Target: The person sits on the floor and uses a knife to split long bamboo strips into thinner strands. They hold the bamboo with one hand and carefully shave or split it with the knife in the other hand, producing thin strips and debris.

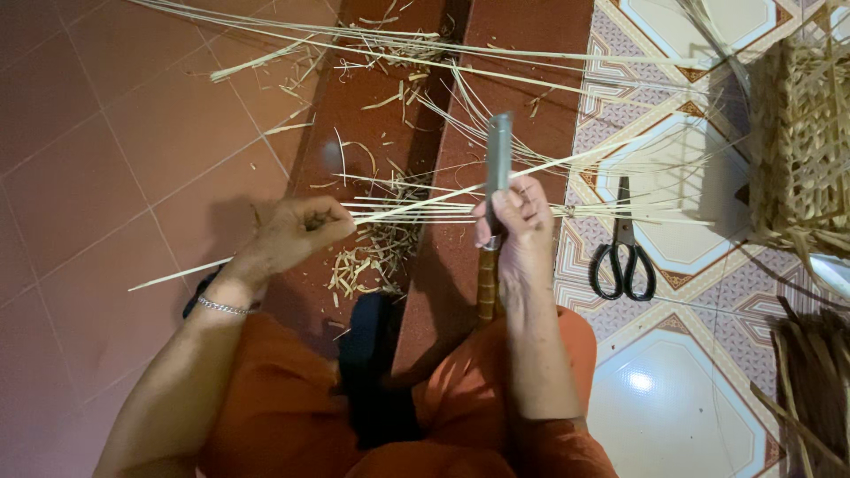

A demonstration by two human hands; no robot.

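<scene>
Left hand [297,232]: my fist closed on thin, pale bamboo strips [416,211] — centre.
Right hand [513,221]: wrapped around a flat steel knife [498,164], upright.
Scissors [625,257]: black-handled, on patterned tile, right.

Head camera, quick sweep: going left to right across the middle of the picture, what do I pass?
Left hand pinching thin bamboo strips → shavings on the floor → right hand with its grip on an upright knife → black-handled scissors on the patterned tile → woven basket at the right edge.
</scene>
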